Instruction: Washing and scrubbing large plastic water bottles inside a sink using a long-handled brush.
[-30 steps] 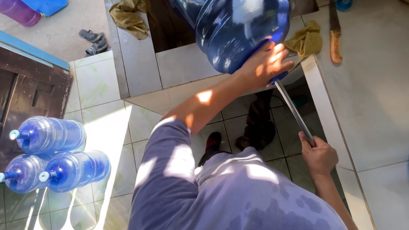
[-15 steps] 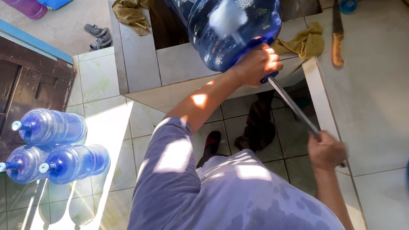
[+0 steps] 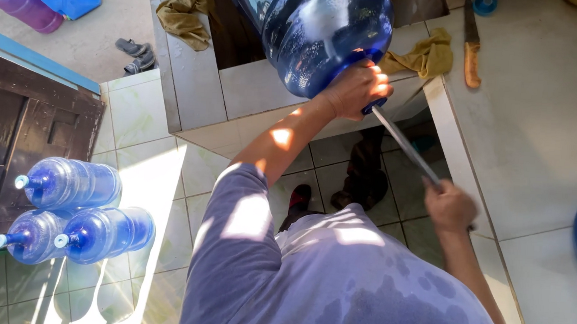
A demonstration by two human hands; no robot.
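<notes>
Fingers of my left hand wrap the neck of a large blue translucent plastic water jug, tilted on the far tiled ledge. Right-hand fingers clench a thin metal rod running up to the jug's mouth. Three smaller blue bottles lie on the floor, left. A wooden-handled knife rests on the desk, far right.

Packaging in view: a large blue translucent water jug tilted on the tiled counter, three matching capped jugs lying together on the floor at left, and a purple bottle top left.
</notes>
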